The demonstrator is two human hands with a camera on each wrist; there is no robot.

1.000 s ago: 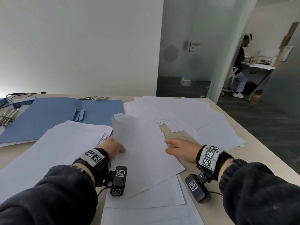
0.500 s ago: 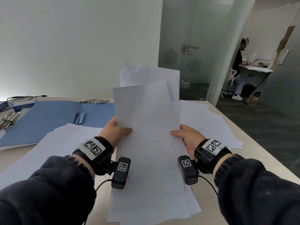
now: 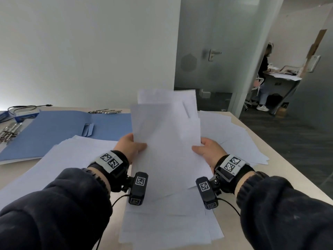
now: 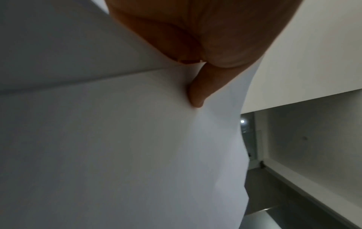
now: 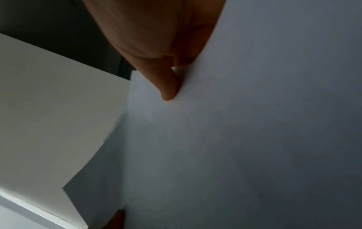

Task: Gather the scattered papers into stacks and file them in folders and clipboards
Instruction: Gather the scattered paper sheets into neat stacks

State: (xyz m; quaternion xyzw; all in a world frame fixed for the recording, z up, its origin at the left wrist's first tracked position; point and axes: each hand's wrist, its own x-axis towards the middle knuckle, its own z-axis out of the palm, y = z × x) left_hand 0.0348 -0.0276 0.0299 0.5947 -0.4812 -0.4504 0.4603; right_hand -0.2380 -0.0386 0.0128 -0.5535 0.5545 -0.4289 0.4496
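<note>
I hold a bundle of white sheets (image 3: 167,141) upright above the table, its edges uneven at the top. My left hand (image 3: 130,146) grips its left edge with the thumb on the front, and my right hand (image 3: 207,150) grips the right edge the same way. The left wrist view shows the left thumb pressed on the paper (image 4: 137,147); the right wrist view shows the right thumb on the paper (image 5: 245,139). More loose white sheets (image 3: 167,222) lie flat under my wrists. An open blue folder (image 3: 54,132) lies at the back left.
A wide spread of white paper (image 3: 59,159) covers the table's left, another scatter (image 3: 234,138) its right. Metal clips (image 3: 9,130) and a small blue box (image 3: 27,114) sit far left. The table edge (image 3: 288,168) runs along the right. A person stands at a far desk (image 3: 281,76).
Both hands lifted the sheets off the table and stood them upright. Since half a second ago the bundle has dropped lower and its sheets sit closer together.
</note>
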